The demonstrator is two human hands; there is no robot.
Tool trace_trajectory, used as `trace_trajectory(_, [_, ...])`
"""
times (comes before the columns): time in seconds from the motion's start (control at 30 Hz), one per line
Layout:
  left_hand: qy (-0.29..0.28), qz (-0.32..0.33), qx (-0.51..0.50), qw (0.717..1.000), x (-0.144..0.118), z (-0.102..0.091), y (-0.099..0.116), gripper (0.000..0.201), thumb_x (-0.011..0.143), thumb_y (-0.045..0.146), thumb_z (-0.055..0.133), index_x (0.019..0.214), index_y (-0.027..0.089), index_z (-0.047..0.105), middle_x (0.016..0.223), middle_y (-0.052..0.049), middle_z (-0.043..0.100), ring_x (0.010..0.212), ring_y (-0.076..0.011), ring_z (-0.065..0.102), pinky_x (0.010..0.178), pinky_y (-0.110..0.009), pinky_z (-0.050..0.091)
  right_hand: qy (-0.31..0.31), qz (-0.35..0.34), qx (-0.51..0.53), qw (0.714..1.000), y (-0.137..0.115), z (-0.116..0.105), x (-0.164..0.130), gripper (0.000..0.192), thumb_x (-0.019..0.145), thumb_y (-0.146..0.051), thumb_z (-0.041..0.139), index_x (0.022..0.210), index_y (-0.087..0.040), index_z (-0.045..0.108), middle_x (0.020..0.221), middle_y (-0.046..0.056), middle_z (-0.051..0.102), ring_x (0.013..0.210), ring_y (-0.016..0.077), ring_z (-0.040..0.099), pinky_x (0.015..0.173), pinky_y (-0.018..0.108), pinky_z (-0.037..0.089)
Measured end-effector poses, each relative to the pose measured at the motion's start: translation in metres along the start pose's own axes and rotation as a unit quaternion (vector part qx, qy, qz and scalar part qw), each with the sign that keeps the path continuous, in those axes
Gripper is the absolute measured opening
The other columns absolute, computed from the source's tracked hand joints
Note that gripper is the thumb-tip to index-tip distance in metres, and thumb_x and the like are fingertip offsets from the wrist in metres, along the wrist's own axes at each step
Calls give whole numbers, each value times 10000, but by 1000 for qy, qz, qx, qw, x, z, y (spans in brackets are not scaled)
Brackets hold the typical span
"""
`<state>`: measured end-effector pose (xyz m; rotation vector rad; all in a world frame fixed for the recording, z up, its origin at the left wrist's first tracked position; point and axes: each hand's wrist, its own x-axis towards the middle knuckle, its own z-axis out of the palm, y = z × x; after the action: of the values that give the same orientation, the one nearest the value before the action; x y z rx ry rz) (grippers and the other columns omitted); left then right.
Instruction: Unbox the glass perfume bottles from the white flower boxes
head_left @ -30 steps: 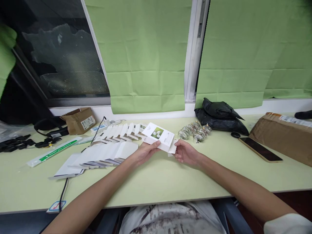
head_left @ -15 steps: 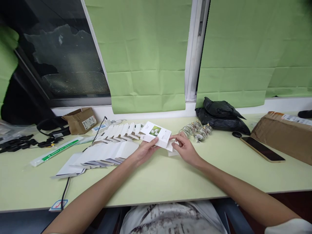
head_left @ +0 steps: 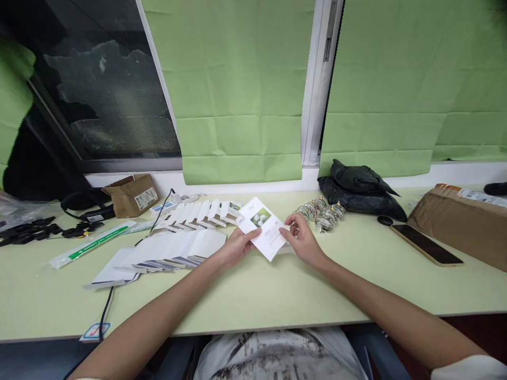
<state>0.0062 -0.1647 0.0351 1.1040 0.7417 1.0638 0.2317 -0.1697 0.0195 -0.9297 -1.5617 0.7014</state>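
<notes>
Over the middle of the table, a small white carton point(head_left: 263, 230) with a green flower picture is tilted between both hands. My left hand point(head_left: 237, 246) grips its left side, thumb on the printed face. On its right edge closes my right hand point(head_left: 302, 240), thumb in front and fingers behind. Part of another white piece point(head_left: 285, 248) shows beneath the carton; its kind is unclear. Left of the hands stands a row of similar white boxes point(head_left: 198, 213), with overlapping flat white cartons point(head_left: 170, 250) in front. Several shiny round items in clear wrap point(head_left: 325, 217) lie beyond my right hand.
At the right are a phone point(head_left: 426, 244), a large cardboard box point(head_left: 461, 224) and black plastic bags point(head_left: 358, 190). At the left are a small open brown box point(head_left: 130, 196), a green-and-white plastic packet point(head_left: 93, 244) and a black cable point(head_left: 106, 311) crossing the front edge.
The carton has turned so its printed face shows more fully and its lower corner points towards me. My right hand has moved from the end flap to grip the right edge.
</notes>
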Motion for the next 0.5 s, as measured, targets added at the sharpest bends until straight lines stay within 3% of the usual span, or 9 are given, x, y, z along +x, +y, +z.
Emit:
trace_trajectory(0.1, [-36, -6, 44, 998, -1, 1, -1, 487, 834, 378, 832, 1259, 182, 698, 1344, -147, 700, 1196, -324, 687, 1027, -453, 550, -73, 67, 67, 993, 5, 0, 2, 335, 907, -542, 674, 1042, -248, 590, 954, 30, 618, 707, 167, 534, 584, 283, 462])
trace_trajectory(0.2, [-50, 12, 142, 989, -1, 0, 5, 445, 879, 523, 750, 1133, 157, 731, 1053, -141, 798, 848, -286, 768, 719, -371, 603, -163, 123, 125, 971, 7, -1, 4, 399, 914, -616, 639, 993, -228, 594, 711, -18, 582, 533, 134, 488, 457, 255, 398])
trace_trajectory(0.27, [-57, 19, 209, 976, -2, -1, 11, 469, 912, 602, 667, 964, 140, 730, 722, -104, 769, 536, -215, 693, 488, -287, 497, -181, 138, 159, 961, 7, -3, 5, 428, 888, -627, 673, 991, -219, 590, 671, -29, 585, 493, 121, 493, 439, 248, 402])
trace_trajectory(0.33, [-62, 24, 248, 967, -3, -2, 17, 506, 931, 638, 614, 833, 148, 694, 508, -48, 656, 375, -155, 569, 383, -240, 357, -197, 145, 181, 953, 6, -5, 5, 444, 870, -620, 703, 1021, -216, 596, 692, -20, 621, 490, 117, 516, 442, 244, 417])
trace_trajectory(0.4, [-64, 22, 259, 963, -4, -3, 23, 519, 931, 654, 602, 782, 160, 666, 436, -12, 586, 329, -120, 489, 356, -222, 271, -211, 149, 181, 949, 4, -8, 5, 443, 875, -619, 696, 1032, -213, 610, 694, -15, 635, 485, 117, 524, 436, 241, 416])
trace_trajectory(0.5, [-83, -5, 276, 957, -5, -5, 31, 518, 914, 660, 623, 760, 166, 656, 456, -4, 592, 317, -85, 407, 354, -222, 214, -196, 125, 155, 960, 0, -10, 5, 412, 900, -612, 667, 871, -207, 594, 610, -35, 569, 470, 102, 486, 427, 221, 380])
